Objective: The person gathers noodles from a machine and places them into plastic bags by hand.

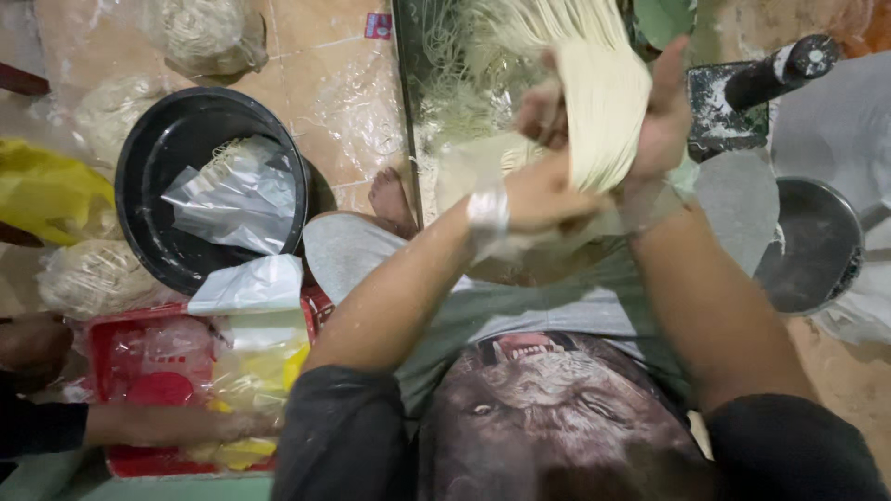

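Note:
Both my hands are raised in front of me around a thick hank of pale cream noodles (pixel 599 102). My left hand (pixel 548 176) grips the hank from the near side, with a clear band at its wrist. Pressed against the hank's right side is my right hand (pixel 664 116), fingers pointing up. More loose noodle strands (pixel 473 56) lie spread on a dark tray beyond. My grey trousers and a dark printed shirt fill the lower frame.
A black round basin (pixel 153 158) with clear plastic bags (pixel 237 199) sits at left. Bagged noodle bundles (pixel 93 274) lie around it. Another person's hand (pixel 200 427) rests in a red tray (pixel 111 357). A dark metal pan (pixel 812 246) and a floured black-handled tool (pixel 761 83) are at right.

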